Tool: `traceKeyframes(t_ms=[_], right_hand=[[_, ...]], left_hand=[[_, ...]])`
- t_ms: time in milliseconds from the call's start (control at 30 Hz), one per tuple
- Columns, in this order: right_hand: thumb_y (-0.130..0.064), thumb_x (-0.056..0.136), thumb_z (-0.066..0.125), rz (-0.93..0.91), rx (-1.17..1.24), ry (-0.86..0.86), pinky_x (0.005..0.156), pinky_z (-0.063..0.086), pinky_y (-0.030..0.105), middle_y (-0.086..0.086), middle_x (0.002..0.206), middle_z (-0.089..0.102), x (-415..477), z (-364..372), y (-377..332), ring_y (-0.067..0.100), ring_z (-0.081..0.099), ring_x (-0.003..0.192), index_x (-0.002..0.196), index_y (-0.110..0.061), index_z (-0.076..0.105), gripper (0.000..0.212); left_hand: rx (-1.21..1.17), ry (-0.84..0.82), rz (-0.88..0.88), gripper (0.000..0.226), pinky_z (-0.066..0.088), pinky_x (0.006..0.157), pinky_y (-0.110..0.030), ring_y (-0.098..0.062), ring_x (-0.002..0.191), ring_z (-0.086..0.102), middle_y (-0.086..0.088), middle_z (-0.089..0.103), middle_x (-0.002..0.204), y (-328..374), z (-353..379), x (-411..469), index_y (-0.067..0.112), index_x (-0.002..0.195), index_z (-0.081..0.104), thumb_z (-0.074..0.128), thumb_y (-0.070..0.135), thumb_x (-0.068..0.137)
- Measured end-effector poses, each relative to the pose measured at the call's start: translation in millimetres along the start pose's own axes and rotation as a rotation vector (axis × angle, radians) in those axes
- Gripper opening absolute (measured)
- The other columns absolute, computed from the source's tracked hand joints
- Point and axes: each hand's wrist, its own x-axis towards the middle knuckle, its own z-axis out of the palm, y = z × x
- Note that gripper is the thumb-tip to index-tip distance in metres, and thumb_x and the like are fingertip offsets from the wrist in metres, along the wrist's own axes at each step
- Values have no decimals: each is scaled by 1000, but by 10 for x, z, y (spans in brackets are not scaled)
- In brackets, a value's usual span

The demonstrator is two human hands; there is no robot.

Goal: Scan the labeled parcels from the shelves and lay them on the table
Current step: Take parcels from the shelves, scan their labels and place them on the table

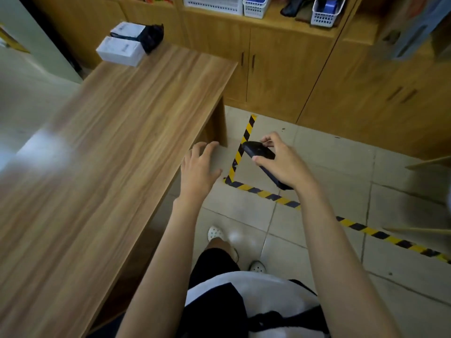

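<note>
My right hand [283,162] grips a black handheld scanner [260,152] over the floor, just right of the wooden table [117,142]. My left hand [199,167] hovers at the table's right edge with relaxed, spread fingers and holds nothing. At the table's far end lie two white labeled parcels, one nearer [120,51] and one behind it [127,30], with a black bag-wrapped parcel [152,36] next to them.
Wooden cabinets [280,67] line the back and right; their shelf holds white plastic baskets [325,11]. Yellow-black hazard tape [244,142] marks the tiled floor. My feet in white shoes stand beside the table.
</note>
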Motion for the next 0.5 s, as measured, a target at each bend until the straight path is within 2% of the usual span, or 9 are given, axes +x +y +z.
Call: traceKeyframes(t_ms=[100,267,500], right_hand=[[-39,91,67,-7,-12,-31,96,46,44,-4,136,55,564,-43,-180,20,53,124,122,-28,48,38],[-41,91,66,-5,-43,-70,94,46,45,-7,134,54,1629,-110,-631,21,53,122,120,-30,49,36],[-43,93,64,-24,-87,-109,90,50,46,-6,127,57,3019,-46,-1379,23,59,107,112,-33,49,26]], left_hand=[[-9,1,-32,68,37,103,-45,-31,127,41,-5,39,143,-89,-58,520,29,148,38,69,30,88],[-96,4,-50,65,37,107,-47,-31,132,38,-4,34,149,-424,-319,1628,28,149,36,65,29,92],[-158,125,-108,64,40,105,-46,-27,131,41,-3,38,147,-929,-825,3033,29,147,39,68,27,90]])
